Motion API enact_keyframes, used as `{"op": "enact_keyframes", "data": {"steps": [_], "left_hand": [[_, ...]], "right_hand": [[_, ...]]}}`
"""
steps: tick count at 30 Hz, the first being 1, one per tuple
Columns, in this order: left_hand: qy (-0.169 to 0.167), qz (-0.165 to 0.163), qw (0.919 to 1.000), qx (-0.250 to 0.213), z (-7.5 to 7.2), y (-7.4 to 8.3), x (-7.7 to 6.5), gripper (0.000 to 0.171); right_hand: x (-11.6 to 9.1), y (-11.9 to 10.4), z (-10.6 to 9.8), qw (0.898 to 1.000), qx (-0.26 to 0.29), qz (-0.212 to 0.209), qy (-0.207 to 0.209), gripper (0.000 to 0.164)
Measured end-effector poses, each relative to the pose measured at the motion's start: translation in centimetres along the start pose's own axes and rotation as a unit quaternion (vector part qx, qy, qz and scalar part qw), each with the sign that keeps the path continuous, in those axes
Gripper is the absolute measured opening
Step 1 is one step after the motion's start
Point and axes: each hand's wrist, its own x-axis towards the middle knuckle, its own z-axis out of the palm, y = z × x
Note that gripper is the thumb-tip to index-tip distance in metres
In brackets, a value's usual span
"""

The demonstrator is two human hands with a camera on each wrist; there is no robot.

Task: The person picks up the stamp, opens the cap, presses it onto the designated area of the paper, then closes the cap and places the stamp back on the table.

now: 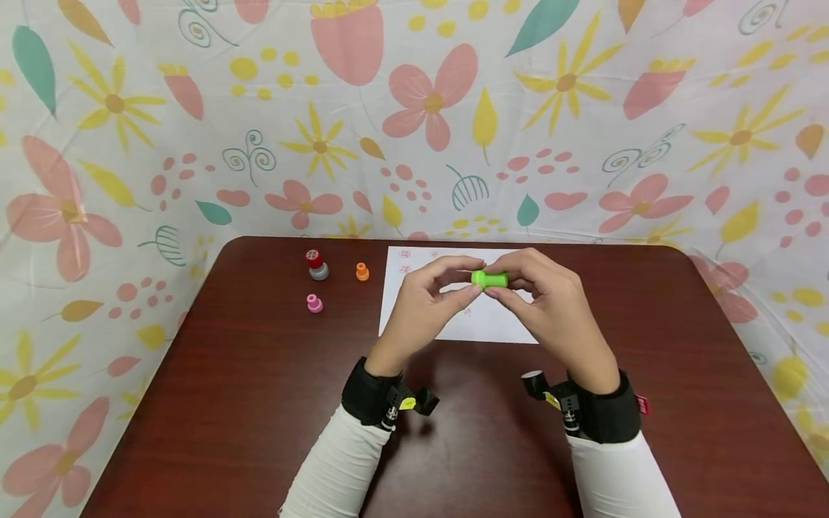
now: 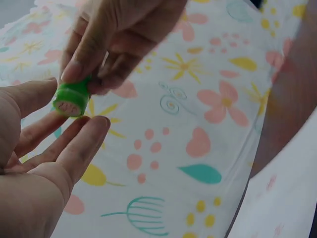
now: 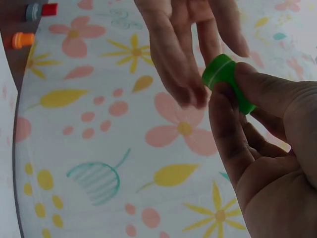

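A bright green stamp (image 1: 488,279) is held lying sideways above the white paper. My right hand (image 1: 558,306) pinches its body between thumb and fingers, as the right wrist view also shows. The wider end of the stamp (image 2: 72,103) turns toward my left hand; its round face carries reddish marks. Around that end my left hand (image 1: 417,306) spreads its thumb and fingers; in the wrist views they do not close on the stamp. Whether a left fingertip touches it I cannot tell.
The white paper (image 1: 414,316) bears several red stamped prints. To its left stand an orange stamp (image 1: 362,272), a pink stamp (image 1: 314,303) and a red-and-grey stamp (image 1: 317,266). A flowered cloth (image 1: 350,187) hangs behind the dark brown table (image 1: 259,403).
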Motion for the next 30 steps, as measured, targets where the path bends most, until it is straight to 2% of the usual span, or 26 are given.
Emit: {"op": "enact_keyframes", "data": {"steps": [3,7,15,22,30], "left_hand": [[0.007,-0.01,0.9996,-0.024,0.0,0.0,0.1,0.032],[0.017,-0.011,0.9995,-0.026,0.0,0.0,0.1,0.031],[0.016,0.007,0.9988,-0.045,-0.5,-0.3,0.3,0.03],[0.006,0.018,0.9995,-0.023,-0.9,-0.4,0.3,0.028],[-0.008,0.012,0.9999,-0.002,-1.4,-0.3,0.2,0.027]], "right_hand": [[0.0,-0.1,0.5,1.0,0.02,-0.006,0.004,0.034],[-0.1,-0.3,0.7,1.0,0.029,-0.002,0.006,0.034],[-0.1,-0.2,0.7,0.999,0.033,0.005,-0.005,0.033],[-0.2,0.0,0.7,1.0,0.025,0.004,-0.012,0.032],[-0.2,0.1,0.8,0.999,0.034,-0.002,-0.015,0.031]]}}
